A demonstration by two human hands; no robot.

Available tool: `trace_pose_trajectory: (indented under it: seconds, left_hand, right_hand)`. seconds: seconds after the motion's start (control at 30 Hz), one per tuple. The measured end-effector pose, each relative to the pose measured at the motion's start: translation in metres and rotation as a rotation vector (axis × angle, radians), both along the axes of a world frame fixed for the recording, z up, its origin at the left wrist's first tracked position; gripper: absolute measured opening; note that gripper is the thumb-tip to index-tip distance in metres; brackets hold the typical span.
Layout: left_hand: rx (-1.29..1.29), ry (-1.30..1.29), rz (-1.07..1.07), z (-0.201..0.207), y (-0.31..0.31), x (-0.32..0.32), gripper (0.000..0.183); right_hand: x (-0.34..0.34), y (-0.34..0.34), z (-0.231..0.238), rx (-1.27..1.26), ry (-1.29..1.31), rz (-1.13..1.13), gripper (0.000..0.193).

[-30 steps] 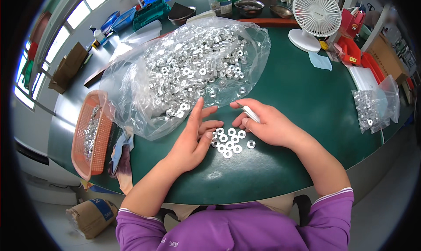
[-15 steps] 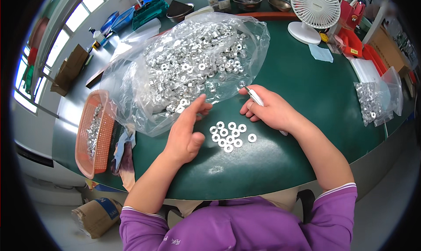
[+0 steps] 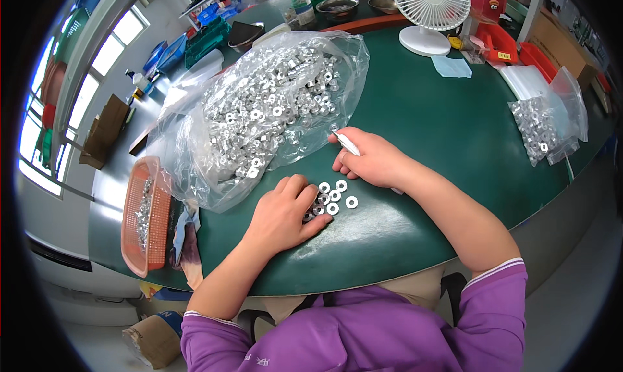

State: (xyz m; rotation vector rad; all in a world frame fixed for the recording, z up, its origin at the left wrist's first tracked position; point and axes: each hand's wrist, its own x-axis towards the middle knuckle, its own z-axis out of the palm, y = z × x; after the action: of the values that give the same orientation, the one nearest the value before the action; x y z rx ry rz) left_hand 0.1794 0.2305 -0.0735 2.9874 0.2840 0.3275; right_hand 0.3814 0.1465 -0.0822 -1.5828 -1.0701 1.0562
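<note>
My left hand (image 3: pixel 280 213) lies low on the green table, its fingers bent over the left part of a small group of silver ring-shaped parts (image 3: pixel 333 208). Thumb and fingers stand apart around them, and some rings are hidden under the hand. To the right, my right hand (image 3: pixel 370 159) grips a slim white-handled tool (image 3: pixel 348 143) like a pen, its thin tip pointing up and left. A single ring-shaped part (image 3: pixel 334 127) shows near that tip, at the edge of a large clear plastic bag (image 3: pixel 355 67) full of similar metal parts.
An orange basket (image 3: pixel 156 232) of metal pieces stands at the left, with cloths (image 3: pixel 186 239) beside it. A white fan (image 3: pixel 425 41), a blue sheet (image 3: pixel 452 67) and red bins (image 3: pixel 498 41) sit at the far right. Nearer lies a small bag of parts (image 3: pixel 535 128).
My left hand has come down from beside the bag onto the loose rings and covers some of them. My right hand still holds the white-handled tool. The whole view has shifted slightly.
</note>
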Motion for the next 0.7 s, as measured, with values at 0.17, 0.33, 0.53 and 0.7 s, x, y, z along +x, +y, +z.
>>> trace_pose_trajectory:
  seconds: [0.17, 0.33, 0.53, 0.7]
  left_hand:
    - [0.023, 0.095, -0.008, 0.009, -0.011, 0.012, 0.046]
    - [0.089, 0.084, -0.080, 0.004, -0.008, 0.014, 0.027]
    - [0.050, -0.006, -0.112, -0.002, 0.000, 0.008, 0.017]
    - [-0.043, -0.168, -0.063, -0.009, 0.007, -0.001, 0.013]
  right_hand:
    - [0.000, -0.001, 0.006, -0.022, -0.030, 0.031, 0.040]
    - [0.001, 0.000, 0.002, -0.022, -0.102, 0.046, 0.038]
    - [0.003, 0.001, -0.001, -0.003, -0.163, 0.061, 0.038]
    - [0.002, 0.004, 0.000, 0.017, -0.158, 0.071, 0.039]
